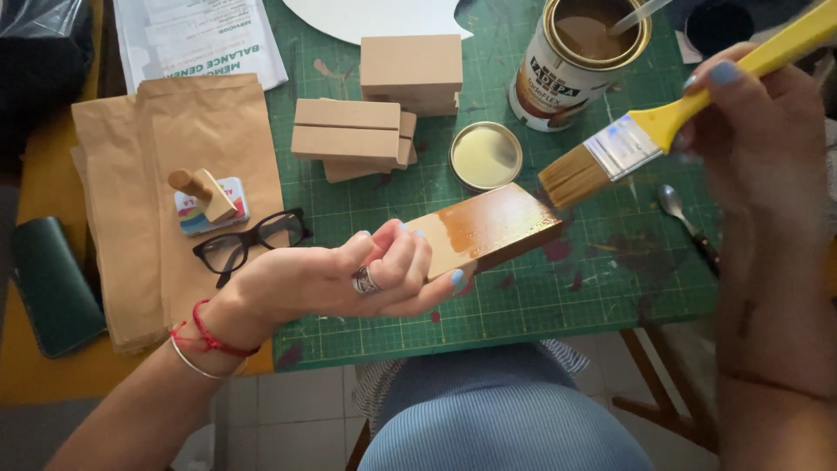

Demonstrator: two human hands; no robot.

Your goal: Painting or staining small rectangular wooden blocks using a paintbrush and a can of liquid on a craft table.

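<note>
Head view: left hand (349, 279) fingers grasping wooden block (485, 228), long axis up-right; right hand (758, 131) fingers grasping brush (645, 131).

Place: we take this for a home craft corner, not a trade workshop.
Bench: a green cutting mat (523, 288), paint-stained, lies under both hands.
Paint: an open tin (575, 61) stands beyond the right hand (758, 131), its lid (486, 156) beside it.
Stock: blank wooden blocks (375, 113) sit beyond the left hand (349, 279).
Homely signs: glasses (248, 244), paper bags (166, 192) to its left; tiled floor (296, 419) below.
</note>
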